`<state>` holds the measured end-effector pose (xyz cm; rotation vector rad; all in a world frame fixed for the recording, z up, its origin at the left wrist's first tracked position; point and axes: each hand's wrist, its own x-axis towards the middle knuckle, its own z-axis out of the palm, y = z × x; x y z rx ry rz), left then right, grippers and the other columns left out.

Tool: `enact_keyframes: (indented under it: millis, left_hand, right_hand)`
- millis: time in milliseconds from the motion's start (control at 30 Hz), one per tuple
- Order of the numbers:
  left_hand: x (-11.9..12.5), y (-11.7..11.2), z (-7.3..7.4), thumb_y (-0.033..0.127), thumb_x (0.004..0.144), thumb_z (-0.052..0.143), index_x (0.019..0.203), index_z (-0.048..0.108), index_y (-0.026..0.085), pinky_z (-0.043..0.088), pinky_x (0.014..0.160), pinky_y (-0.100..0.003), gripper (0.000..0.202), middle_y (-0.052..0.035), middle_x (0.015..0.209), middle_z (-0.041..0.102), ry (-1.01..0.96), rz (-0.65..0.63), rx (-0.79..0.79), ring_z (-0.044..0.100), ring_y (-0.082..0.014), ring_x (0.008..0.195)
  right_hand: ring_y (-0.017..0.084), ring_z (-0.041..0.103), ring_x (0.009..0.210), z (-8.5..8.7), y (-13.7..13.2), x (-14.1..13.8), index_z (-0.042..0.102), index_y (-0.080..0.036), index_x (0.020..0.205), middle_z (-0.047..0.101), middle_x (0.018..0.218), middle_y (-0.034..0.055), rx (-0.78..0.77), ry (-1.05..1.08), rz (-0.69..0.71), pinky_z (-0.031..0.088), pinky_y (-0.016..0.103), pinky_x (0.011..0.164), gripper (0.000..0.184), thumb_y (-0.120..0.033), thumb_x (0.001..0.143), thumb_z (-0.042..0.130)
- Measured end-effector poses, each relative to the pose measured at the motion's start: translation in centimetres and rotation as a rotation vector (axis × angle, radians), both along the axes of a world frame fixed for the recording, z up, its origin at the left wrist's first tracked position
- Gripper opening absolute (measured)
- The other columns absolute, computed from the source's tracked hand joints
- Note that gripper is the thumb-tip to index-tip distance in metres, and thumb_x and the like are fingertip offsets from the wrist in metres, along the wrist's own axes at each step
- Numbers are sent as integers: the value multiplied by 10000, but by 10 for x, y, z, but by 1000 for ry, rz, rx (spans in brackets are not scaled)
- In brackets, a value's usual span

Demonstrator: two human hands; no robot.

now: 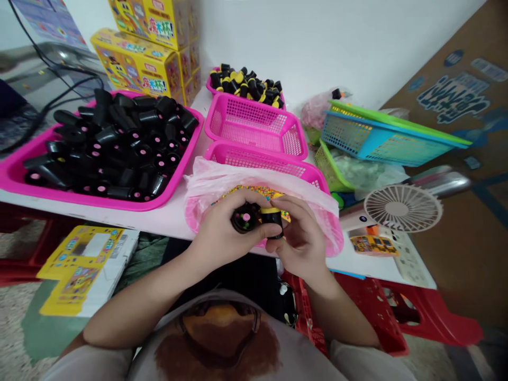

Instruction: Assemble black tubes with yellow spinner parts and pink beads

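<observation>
My left hand [222,225] is wrapped round a black plastic cup [243,219] with a pink dot showing at its end. Its thumb reaches across and presses on a small black cap with a yellow rim [272,218]. My right hand [304,233] grips that cap from the other side, fingers curled over its top. The two black pieces are side by side; whether they touch is unclear. Just beyond and below the hands, small multicoloured beads [254,189] lie in a pink basket [335,241] lined with a pinkish plastic bag [214,177].
Left stands a pink tray [166,198] heaped with black cups. Behind are pink baskets [254,132] and a heap of black-and-yellow caps [246,84]. Yellow boxes [138,63] are stacked at the back left. Right are a blue basket [381,140] and a small fan [402,208].
</observation>
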<state>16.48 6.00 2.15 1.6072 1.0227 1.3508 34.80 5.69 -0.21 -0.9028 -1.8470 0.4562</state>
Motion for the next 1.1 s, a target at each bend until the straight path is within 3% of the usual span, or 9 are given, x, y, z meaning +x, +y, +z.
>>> enact_keyframes:
  millis: [300, 400, 500, 567, 633, 800, 900, 1000, 1100]
  left_hand:
    - [4, 3, 6, 107, 758, 730, 969, 661, 222, 594, 896, -336, 251, -7, 998, 781, 65, -14, 50, 744, -202, 961]
    - [1, 4, 8, 180, 795, 773, 973, 668, 221, 598, 938, -342, 211, -22, 1033, 792, 6, -28, 51, 753, -210, 996]
    - [-3, 9, 4, 282, 820, 820, 1077, 661, 230, 602, 984, -376, 306, -47, 1105, 794, -41, -45, 33, 759, -233, 1052]
    - [-5, 12, 0, 272, 829, 808, 1225, 595, 245, 628, 934, -384, 451, -51, 1095, 796, -57, -44, -18, 775, -230, 1003]
    - [-6, 14, -6, 251, 843, 779, 1332, 502, 252, 645, 847, -370, 562, -49, 1044, 804, -63, -27, -79, 789, -217, 910]
    - [-5, 13, -14, 272, 833, 778, 1385, 432, 228, 641, 830, -369, 653, -46, 983, 799, 24, -25, -116, 805, -226, 902]
    - [-6, 14, -14, 264, 833, 784, 1337, 469, 222, 620, 924, -391, 595, -74, 1079, 802, 56, -63, -96, 802, -236, 1006]
    - [-8, 16, -14, 262, 845, 790, 1214, 549, 218, 593, 989, -399, 444, -83, 1130, 799, 41, -79, -79, 784, -237, 1076]
    - [-11, 17, -12, 291, 853, 811, 1092, 629, 212, 590, 968, -371, 311, -73, 1124, 797, 14, -79, -60, 767, -224, 1068]
  right_hand:
    - [310, 653, 1184, -7, -7, -19, 582, -308, 1300, 644, 1222, 105, 128, 88, -143, 575, 528, 1033, 424, -212, 892, 643]
    - [298, 654, 1180, -2, -7, -21, 600, -302, 1282, 651, 1214, 104, 98, 139, -119, 579, 496, 1022, 372, -284, 923, 695]
    - [274, 676, 1145, 10, 7, -9, 593, -290, 1255, 651, 1215, 101, -54, 151, -49, 619, 433, 939, 381, -447, 932, 719]
    - [250, 692, 1093, 20, 30, 6, 590, -296, 1245, 654, 1228, 81, -168, 128, 19, 635, 395, 871, 419, -496, 907, 735]
    - [221, 701, 1013, 28, 65, 22, 606, -304, 1249, 662, 1239, 54, -228, 56, 37, 633, 368, 819, 439, -428, 864, 777]
    - [218, 706, 961, 29, 172, 43, 648, -231, 1346, 680, 1232, 83, -306, -211, -252, 625, 415, 873, 550, -163, 814, 769]
    - [248, 698, 1038, 25, 205, 43, 563, -155, 1493, 654, 1366, 165, -346, -279, -385, 604, 459, 956, 731, -82, 794, 762]
    - [235, 704, 1011, 38, 190, 44, 600, -176, 1461, 667, 1366, 160, -301, -227, -366, 607, 432, 922, 645, -154, 837, 762]
    - [185, 708, 855, 62, 137, 49, 728, -211, 1233, 761, 1059, 74, -255, -225, -107, 600, 346, 800, 330, -321, 922, 730]
